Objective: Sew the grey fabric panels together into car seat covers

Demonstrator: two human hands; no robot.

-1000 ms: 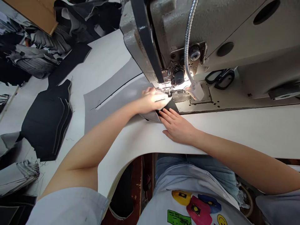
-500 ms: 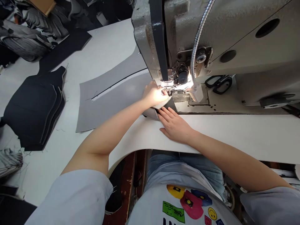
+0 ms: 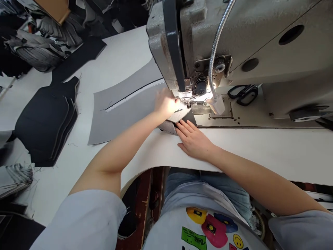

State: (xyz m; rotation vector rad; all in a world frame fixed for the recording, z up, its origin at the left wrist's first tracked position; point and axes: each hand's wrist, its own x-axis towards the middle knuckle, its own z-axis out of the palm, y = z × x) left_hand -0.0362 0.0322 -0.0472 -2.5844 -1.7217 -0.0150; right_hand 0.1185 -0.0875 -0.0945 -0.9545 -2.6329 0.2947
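Observation:
Beside the lit needle area of a sewing machine [image 3: 200, 88], my left hand [image 3: 165, 103] rests over grey fabric. It is blurred and its fingers are mostly hidden, so their grip does not show. A flat grey fabric panel [image 3: 125, 123] with a long dark-edged slit spreads out to its left. Near the presser foot [image 3: 189, 104] lies a folded piece of ribbed light-grey fabric [image 3: 179, 115], with a dark fabric piece [image 3: 191, 119] beside it. My right hand [image 3: 195, 141] lies flat, fingers stretched out, its fingertips touching these pieces at the table edge of the machine bed.
Black scissors [image 3: 244, 94] lie on the machine bed behind the lamp head [image 3: 217, 105]. Stacked dark fabric pieces [image 3: 44, 121] are on the white table [image 3: 260, 142] at left. Bundled grey cloth [image 3: 44, 48] and a cardboard box [image 3: 56, 10] sit at the back left.
My left hand has shifted slightly left and back from the presser foot, uncovering more of the folded ribbed fabric. My right hand stays flat in nearly the same place. The view has shifted slightly.

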